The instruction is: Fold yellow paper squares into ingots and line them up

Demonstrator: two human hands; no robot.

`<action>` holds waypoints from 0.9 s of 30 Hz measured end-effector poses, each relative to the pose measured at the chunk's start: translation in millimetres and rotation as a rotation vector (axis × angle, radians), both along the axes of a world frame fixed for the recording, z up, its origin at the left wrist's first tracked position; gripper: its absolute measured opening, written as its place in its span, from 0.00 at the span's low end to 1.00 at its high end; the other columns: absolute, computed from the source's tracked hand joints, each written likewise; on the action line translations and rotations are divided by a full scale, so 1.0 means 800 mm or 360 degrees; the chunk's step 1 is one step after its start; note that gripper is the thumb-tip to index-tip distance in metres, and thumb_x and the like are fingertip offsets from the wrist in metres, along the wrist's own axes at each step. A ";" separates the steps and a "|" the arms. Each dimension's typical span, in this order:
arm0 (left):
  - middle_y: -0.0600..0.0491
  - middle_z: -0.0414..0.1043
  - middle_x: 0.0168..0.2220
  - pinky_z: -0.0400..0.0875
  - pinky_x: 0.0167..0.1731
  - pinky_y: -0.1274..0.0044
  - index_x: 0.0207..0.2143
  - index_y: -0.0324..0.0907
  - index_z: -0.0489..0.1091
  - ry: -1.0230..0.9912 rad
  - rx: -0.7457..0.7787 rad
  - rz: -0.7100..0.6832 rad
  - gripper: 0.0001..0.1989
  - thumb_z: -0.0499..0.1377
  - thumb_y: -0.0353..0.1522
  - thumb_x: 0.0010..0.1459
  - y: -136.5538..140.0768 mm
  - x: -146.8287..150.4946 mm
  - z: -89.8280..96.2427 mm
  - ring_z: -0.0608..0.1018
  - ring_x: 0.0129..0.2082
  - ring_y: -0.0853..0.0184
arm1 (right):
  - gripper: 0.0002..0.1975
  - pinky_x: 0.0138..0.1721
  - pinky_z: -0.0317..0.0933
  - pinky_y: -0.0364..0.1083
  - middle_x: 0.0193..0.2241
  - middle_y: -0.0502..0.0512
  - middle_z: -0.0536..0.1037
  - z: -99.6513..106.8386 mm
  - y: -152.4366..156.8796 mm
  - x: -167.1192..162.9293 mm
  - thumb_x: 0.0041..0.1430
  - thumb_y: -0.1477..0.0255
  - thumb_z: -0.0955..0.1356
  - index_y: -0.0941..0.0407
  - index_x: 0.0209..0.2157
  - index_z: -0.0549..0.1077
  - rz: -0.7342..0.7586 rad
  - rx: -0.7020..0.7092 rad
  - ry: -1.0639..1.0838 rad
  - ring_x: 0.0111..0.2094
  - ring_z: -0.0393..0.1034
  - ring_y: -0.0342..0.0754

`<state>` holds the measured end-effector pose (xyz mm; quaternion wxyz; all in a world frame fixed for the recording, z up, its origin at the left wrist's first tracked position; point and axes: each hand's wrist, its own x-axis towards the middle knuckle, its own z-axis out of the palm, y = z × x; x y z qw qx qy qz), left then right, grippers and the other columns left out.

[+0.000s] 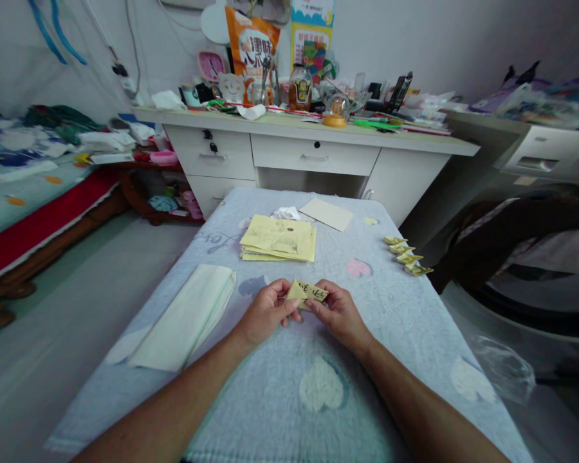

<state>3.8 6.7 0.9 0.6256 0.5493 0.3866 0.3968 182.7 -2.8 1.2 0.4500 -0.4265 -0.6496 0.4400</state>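
Between my two hands is a small piece of folded yellow paper (306, 292) with dark brush writing on it. My left hand (269, 308) pinches its left end between thumb and fingers. At the right end, my right hand (338, 314) grips it the same way, thumb in front. Just beyond my hands lies a stack of yellow paper sheets (277, 238) with dark printing on top. Along the table's right edge sit several folded yellow paper pieces (408, 257) in a row, boat-like in shape.
The table wears a blue cloth (367, 379) with heart patterns. A folded pale cloth or sheet (186, 318) lies at left. Behind the stack are a white crumpled tissue (287, 213) and a beige card (327, 213). A cluttered white desk (313, 154) stands beyond, a washing machine (545, 151) at right.
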 end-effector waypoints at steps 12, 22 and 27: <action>0.52 0.70 0.36 0.67 0.43 0.75 0.29 0.42 0.66 0.0676 0.0940 0.0158 0.07 0.56 0.22 0.52 -0.007 -0.002 0.004 0.73 0.40 0.67 | 0.13 0.40 0.52 0.48 0.33 0.54 0.70 -0.001 0.003 0.007 0.47 0.85 0.63 0.55 0.34 0.71 -0.0056 0.0781 -0.1304 0.37 0.59 0.50; 0.53 0.69 0.35 0.63 0.40 0.71 0.28 0.43 0.68 0.1350 0.1113 0.0074 0.06 0.58 0.23 0.50 -0.008 -0.016 0.000 0.69 0.39 0.62 | 0.11 0.42 0.54 0.46 0.34 0.53 0.71 0.000 0.002 0.015 0.50 0.84 0.65 0.56 0.35 0.71 0.0159 0.0530 -0.1262 0.39 0.62 0.48; 0.53 0.70 0.30 0.62 0.37 0.72 0.27 0.42 0.69 0.1411 0.1070 0.0008 0.03 0.59 0.29 0.54 -0.006 -0.019 -0.001 0.70 0.35 0.63 | 0.06 0.43 0.55 0.47 0.35 0.53 0.72 -0.001 0.004 0.021 0.54 0.80 0.68 0.56 0.33 0.74 0.0107 0.0465 -0.1153 0.40 0.62 0.48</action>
